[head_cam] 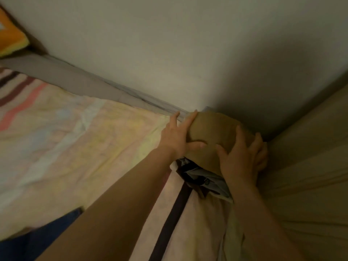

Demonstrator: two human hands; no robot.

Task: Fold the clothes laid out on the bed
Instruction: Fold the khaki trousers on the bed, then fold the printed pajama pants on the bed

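A folded tan garment (212, 132) sits on top of a small stack of folded clothes (205, 178) in the bed's far corner, against the wall. My left hand (177, 136) holds its left side, thumb on top and fingers stretched along the edge. On the right side, my right hand (243, 159) grips it with fingers spread and curved over the top and round the far edge. The stack below shows grey, white and dark maroon layers. A dark blue garment (37, 240) lies at the bottom left on the bed.
The bed has a pastel patterned sheet (75, 138) with dark and pink stripes. A pale wall (188, 53) runs along the far side. Beige fabric (305, 194) rises on the right. An orange and yellow cushion (11, 40) sits at the top left.
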